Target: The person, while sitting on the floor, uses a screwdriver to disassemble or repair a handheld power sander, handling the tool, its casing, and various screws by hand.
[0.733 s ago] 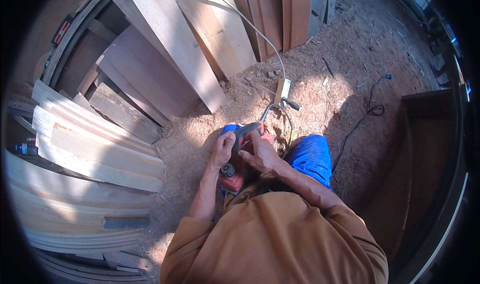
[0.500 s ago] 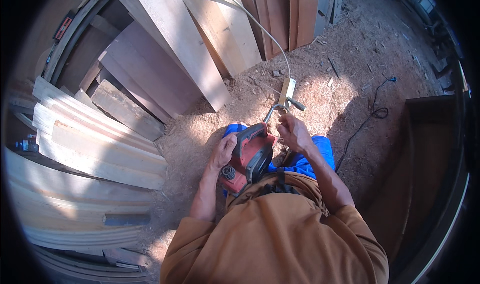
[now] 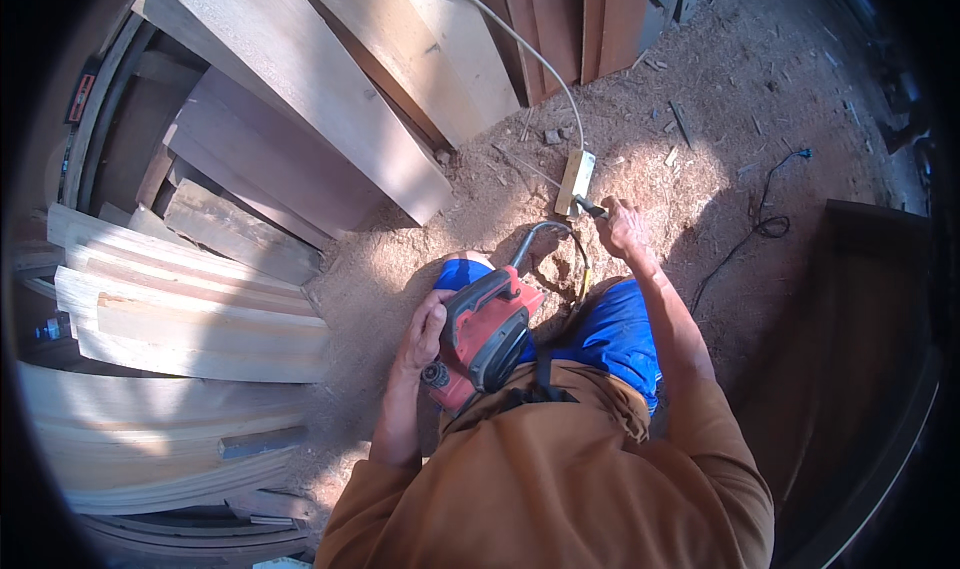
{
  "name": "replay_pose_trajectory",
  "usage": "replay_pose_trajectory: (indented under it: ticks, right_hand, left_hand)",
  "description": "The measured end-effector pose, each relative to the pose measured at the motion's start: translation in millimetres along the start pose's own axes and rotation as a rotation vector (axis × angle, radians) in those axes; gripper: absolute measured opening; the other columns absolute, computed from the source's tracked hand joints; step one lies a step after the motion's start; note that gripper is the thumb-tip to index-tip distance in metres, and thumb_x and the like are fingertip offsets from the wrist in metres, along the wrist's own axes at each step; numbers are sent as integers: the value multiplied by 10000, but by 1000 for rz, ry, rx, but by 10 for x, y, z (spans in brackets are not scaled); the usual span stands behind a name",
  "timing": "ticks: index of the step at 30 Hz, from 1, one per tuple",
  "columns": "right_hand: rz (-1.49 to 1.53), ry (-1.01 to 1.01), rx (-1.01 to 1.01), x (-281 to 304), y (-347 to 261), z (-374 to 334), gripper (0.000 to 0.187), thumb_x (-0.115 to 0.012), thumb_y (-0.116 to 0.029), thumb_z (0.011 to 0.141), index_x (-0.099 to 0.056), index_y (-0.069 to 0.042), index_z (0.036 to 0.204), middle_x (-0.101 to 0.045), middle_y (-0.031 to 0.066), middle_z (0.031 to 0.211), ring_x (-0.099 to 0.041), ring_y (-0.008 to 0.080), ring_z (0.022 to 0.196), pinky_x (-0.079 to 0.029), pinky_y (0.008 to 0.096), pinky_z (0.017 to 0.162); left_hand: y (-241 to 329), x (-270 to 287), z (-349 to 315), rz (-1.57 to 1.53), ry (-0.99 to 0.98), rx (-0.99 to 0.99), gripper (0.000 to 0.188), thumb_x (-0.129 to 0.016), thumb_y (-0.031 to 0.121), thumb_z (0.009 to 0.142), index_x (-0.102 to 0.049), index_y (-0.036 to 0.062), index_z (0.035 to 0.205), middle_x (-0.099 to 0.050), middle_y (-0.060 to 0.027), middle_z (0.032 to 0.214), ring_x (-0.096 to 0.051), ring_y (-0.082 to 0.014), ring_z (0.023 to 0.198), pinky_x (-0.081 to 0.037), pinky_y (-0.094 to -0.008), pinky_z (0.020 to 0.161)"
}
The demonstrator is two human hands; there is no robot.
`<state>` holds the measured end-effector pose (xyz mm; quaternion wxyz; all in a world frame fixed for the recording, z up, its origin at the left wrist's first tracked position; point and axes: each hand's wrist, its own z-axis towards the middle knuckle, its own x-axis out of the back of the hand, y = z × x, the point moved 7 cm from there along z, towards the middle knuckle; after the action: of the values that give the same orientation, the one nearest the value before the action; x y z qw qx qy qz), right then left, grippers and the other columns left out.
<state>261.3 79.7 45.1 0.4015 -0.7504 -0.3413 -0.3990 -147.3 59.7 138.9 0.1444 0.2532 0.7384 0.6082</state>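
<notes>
My left hand (image 3: 420, 334) holds the side of a red and black electric planer (image 3: 485, 329) lying tilted across my lap. A black cord (image 3: 545, 226) rises from the planer's far end and bends down between my knees, with a yellow section on it. My right hand (image 3: 625, 229) is stretched forward, its fingers closed on the near end of a dark, plug-like piece (image 3: 592, 207). That piece meets the near end of a pale, block-shaped socket strip (image 3: 575, 181) on the ground. The fingertips are partly hidden.
Long wooden boards (image 3: 300, 89) lean at the far left, and stacked planks (image 3: 190, 319) lie along my left. A white cable (image 3: 530, 49) runs to the strip. Another black cord (image 3: 770, 227) lies on the sawdust floor (image 3: 700, 119). A dark box-like piece (image 3: 850, 319) stands at right.
My right hand has moved forward and right, from beside the planer's cord to the dark plug-like piece. The planer has shifted slightly left and down in view, still in my left hand.
</notes>
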Motion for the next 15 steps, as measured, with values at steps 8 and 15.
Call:
replay_pose_trajectory:
  ticks: [8, 15]
  right_hand:
    - [7, -167, 0, -558, 132, 472, 478, -665, -301, 910, -535, -94, 1321, -644, 231, 1186, -623, 431, 1093, -507, 532, 936]
    - [366, -38, 66, -294, 75, 29, 197, -637, -179, 881, -655, -31, 1009, -691, 231, 824, -691, 420, 798, -532, 503, 703]
  left_hand:
    - [187, 66, 222, -258, 86, 190, 588, -586, 526, 988, -613, -4, 1242, -658, -96, 1114, -587, -161, 1060, -458, -317, 950]
    - [96, 306, 92, -122, 217, 391, 366, -660, 371, 936, -658, 33, 1079, -606, 21, 837, -538, -82, 741, -428, -259, 674]
